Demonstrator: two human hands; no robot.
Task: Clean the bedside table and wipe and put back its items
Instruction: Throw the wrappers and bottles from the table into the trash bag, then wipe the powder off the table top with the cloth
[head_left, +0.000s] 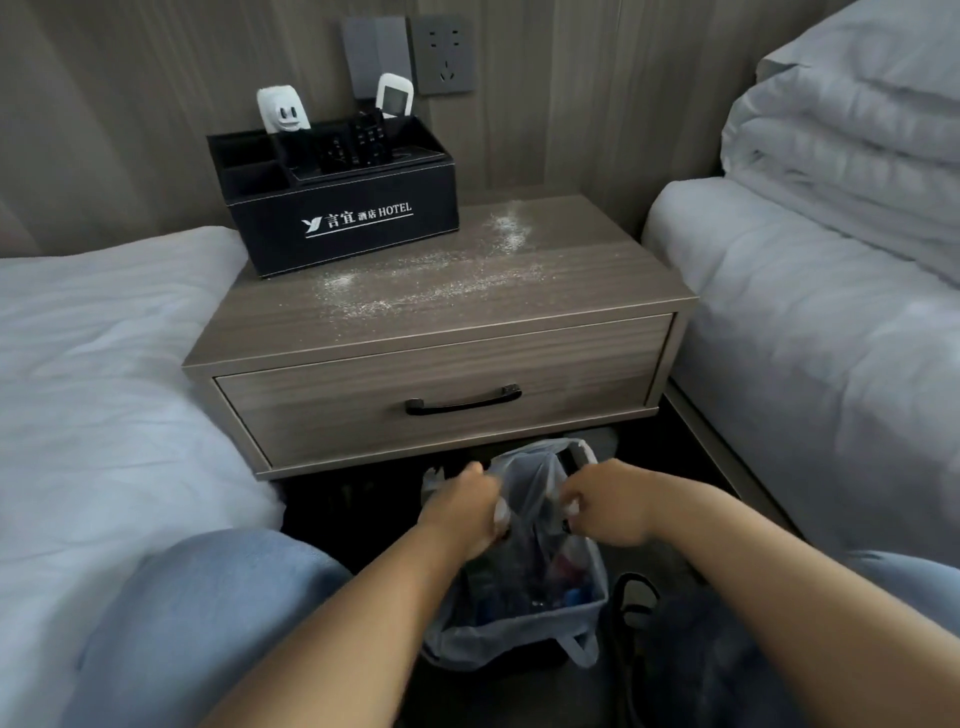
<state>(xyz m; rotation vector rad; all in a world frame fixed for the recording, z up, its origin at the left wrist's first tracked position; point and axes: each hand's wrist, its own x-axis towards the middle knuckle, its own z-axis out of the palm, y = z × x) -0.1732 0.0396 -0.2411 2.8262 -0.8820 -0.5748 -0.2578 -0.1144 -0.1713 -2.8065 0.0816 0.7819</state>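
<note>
Gripping bin bag (524, 488) — left hand (460, 512), right hand (605, 506)

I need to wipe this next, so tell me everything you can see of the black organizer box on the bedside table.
The organizer box is black, rectangular, leather-looking with pale edge stitching, and has white hotel lettering on its front. It stands upright on the back left of the bedside table, beside scattered white powder. Its open compartments hold dark remotes, one white remote and a white item with a face. Nothing else touches it.

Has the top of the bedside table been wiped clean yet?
No: white powder lies scattered across the bedside table top beside the black organizer box.
</note>
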